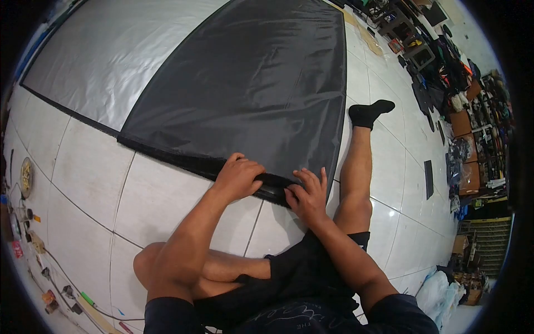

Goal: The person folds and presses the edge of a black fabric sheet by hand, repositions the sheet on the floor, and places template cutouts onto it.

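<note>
A large dark grey sheet (245, 94) with a black-bound border lies spread on the tiled floor. Along its near edge runs a fuzzy black strip (167, 158). My left hand (239, 177) is closed over this edge, with the thumb toward the strip and the fingers on the sheet. To its right, my right hand (308, 195) grips the same edge near the right corner, its thumb and index finger low and the other fingers raised. Between the two hands the edge is lifted and partly folded. The undersides of both grips are hidden.
A silvery sheet (111, 61) extends beneath and left of the dark one. My outstretched leg (356, 167) flanks the right side. Tools and cables (69, 292) litter the lower left, near a round dish (26, 177). Crowded shelves (489, 128) and a plastic bag (439, 295) stand right.
</note>
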### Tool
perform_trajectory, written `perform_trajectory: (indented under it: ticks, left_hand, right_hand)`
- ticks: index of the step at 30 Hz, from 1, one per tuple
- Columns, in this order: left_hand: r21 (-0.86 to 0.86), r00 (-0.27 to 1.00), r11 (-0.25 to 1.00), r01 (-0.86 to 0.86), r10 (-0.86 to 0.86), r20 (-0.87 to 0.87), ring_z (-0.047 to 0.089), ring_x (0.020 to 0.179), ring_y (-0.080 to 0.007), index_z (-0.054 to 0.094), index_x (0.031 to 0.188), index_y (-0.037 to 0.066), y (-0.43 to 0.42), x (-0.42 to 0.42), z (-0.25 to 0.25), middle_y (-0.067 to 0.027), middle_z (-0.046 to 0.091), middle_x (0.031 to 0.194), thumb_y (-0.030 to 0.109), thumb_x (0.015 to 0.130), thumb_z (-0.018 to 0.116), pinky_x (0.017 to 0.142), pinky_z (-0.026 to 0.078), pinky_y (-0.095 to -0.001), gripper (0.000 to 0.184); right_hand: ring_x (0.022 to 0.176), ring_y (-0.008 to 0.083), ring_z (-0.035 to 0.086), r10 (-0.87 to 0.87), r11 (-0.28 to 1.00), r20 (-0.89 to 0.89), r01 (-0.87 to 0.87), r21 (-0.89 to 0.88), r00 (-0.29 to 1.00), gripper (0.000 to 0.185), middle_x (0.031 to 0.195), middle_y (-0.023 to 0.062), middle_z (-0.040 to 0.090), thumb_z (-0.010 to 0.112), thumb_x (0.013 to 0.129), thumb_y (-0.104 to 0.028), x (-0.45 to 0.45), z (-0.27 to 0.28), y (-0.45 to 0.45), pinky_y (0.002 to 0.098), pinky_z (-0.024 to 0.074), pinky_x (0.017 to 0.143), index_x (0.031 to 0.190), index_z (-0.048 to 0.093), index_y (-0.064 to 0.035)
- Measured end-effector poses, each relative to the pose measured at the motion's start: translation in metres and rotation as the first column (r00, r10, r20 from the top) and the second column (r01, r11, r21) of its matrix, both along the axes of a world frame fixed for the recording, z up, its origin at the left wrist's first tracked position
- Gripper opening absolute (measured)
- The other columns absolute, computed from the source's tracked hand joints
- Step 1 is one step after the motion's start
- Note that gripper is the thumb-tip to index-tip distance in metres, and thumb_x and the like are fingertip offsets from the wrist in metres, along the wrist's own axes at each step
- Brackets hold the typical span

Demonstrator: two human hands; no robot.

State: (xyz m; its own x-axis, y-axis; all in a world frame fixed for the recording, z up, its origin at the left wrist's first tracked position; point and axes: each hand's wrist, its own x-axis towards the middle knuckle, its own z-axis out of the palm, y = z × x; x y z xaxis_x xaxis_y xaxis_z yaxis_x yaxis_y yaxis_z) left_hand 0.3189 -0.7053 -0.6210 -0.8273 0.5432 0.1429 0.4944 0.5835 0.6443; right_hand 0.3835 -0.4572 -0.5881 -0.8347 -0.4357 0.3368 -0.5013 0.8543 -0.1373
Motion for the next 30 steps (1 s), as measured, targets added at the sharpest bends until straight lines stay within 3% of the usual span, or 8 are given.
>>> perform_trajectory:
  ticks: [5,11,16,18,20,30]
  left_hand:
    - [0.017,0.998,1.000,0.013,-0.014,0.066,0.069,0.098,-0.0264,0.078,0.104,0.010,-0.002,0.000,0.010,-0.0091,0.075,0.097,0.024,0.084,0.076,0.109,0.039,-0.0446,0.024]
    - [0.019,1.000,1.000,0.019,-0.019,-0.002,0.070,0.101,-0.0255,0.077,0.103,0.008,-0.001,-0.001,0.002,-0.0084,0.076,0.098,0.020,0.085,0.074,0.109,0.040,-0.0447,0.022]
    - [-0.003,1.000,1.000,-0.015,0.015,0.007,0.070,0.100,-0.0252,0.076,0.104,0.007,0.002,0.001,0.002,-0.0090,0.076,0.100,0.017,0.085,0.075,0.110,0.038,-0.0449,0.021]
    - [-0.002,1.000,1.000,-0.012,0.012,-0.008,0.070,0.100,-0.0249,0.076,0.104,0.007,0.002,0.001,0.001,-0.0089,0.076,0.100,0.016,0.085,0.075,0.111,0.038,-0.0450,0.021]
    - [-0.005,1.000,1.000,-0.010,0.010,-0.025,0.070,0.100,-0.0245,0.076,0.104,0.008,0.002,0.001,0.000,-0.0089,0.076,0.100,0.016,0.085,0.074,0.111,0.038,-0.0452,0.021]
    - [0.007,0.999,1.000,-0.011,0.011,-0.037,0.070,0.100,-0.0260,0.076,0.104,0.008,0.000,0.001,-0.002,-0.0089,0.075,0.098,0.019,0.085,0.075,0.110,0.039,-0.0462,0.022]
  right_hand:
    - [0.129,0.0294,0.058,-0.007,1.000,-0.040,0.008,0.010,0.999,0.016,0.124,0.0088,0.065,0.081,0.081,-0.013,-0.009,-0.007,0.002,0.0676,0.0247,0.119,0.092,0.070,-0.0087]
    - [0.129,0.0289,0.058,-0.006,0.999,-0.039,0.007,0.033,0.999,0.018,0.123,0.0089,0.066,0.082,0.081,-0.015,-0.008,-0.012,0.005,0.0673,0.0253,0.118,0.092,0.069,-0.0086]
    - [0.140,0.0348,0.049,0.087,0.995,0.099,-0.091,0.036,0.991,0.024,0.135,0.0124,0.060,0.085,0.077,-0.020,0.013,-0.007,-0.001,0.0684,0.0223,0.119,0.094,0.071,-0.0124]
    - [0.143,0.0361,0.044,0.041,0.998,0.140,-0.047,0.046,0.989,0.023,0.140,0.0127,0.058,0.085,0.077,-0.021,0.017,-0.005,-0.007,0.0693,0.0208,0.119,0.095,0.072,-0.0132]
    - [0.144,0.0353,0.044,0.013,0.985,0.108,-0.031,0.171,0.994,0.020,0.140,0.0115,0.058,0.083,0.079,-0.021,0.016,-0.012,-0.004,0.0701,0.0193,0.120,0.095,0.074,-0.0125]
    - [0.139,0.0331,0.048,-0.011,1.000,0.111,0.012,-0.007,0.994,0.013,0.135,0.0096,0.061,0.083,0.080,-0.018,0.008,-0.004,0.000,0.0710,0.0189,0.119,0.089,0.076,-0.0117]
